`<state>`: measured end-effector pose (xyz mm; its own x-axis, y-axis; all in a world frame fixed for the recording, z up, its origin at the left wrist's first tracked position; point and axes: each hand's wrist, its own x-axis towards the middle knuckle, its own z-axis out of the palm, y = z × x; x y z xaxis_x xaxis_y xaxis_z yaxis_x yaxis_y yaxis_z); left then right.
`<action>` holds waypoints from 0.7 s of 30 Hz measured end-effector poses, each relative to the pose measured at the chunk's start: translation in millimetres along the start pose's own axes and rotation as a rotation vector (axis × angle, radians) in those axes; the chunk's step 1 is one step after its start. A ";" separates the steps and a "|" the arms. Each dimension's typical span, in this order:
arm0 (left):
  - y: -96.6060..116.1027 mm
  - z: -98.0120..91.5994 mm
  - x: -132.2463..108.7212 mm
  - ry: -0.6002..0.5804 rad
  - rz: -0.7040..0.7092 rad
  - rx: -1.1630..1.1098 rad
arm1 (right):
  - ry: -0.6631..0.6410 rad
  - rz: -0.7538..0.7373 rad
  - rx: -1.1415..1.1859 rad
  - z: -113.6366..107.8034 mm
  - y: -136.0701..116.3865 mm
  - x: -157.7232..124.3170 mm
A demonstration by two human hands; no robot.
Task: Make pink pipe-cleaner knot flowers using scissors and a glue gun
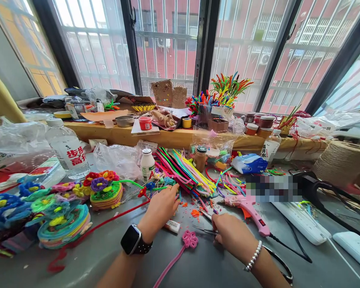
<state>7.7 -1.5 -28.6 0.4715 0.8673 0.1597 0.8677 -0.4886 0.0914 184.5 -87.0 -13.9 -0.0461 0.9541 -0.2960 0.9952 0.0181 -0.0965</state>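
My left hand [163, 206], with a watch on its wrist, reaches to the near edge of a pile of colourful pipe cleaners [183, 170]. Its thumb and forefinger look apart, and the other fingertips are partly hidden. My right hand [232, 232], wearing a beaded bracelet, is closed on scissors [204, 231] whose thin blades point left. Between the hands lies a pink pipe-cleaner flower [190, 239] with a long pink stem [171, 266] running toward me. Orange fuzz clippings [195, 213] lie just beyond it. A small white box [172, 226] sits beside my left hand.
Finished pipe-cleaner flowers [57, 210] crowd the left side. A pink glue gun [252, 212] and a white power strip [303, 224] with cords lie at right. Bottles, including a large water bottle [67, 150], stand behind. A cluttered sill [174, 136] runs below the barred windows.
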 end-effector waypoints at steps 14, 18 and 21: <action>26.5 -10.7 31.7 0.122 0.311 -0.063 | 0.038 -0.015 0.037 -3.1 -11.9 -5.6; 15.3 -11.1 47.1 0.054 0.277 -0.037 | 0.055 -0.010 0.062 -5.7 -9.9 -5.6; 0.7 -6.3 48.8 0.079 0.210 -0.053 | 0.052 -0.010 0.066 -6.9 -10.1 -6.1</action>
<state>30.4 39.8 -14.5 0.6250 0.7370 0.2573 0.7415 -0.6636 0.0993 175.3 -91.0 -4.6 -0.0500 0.9683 -0.2448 0.9866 0.0099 -0.1626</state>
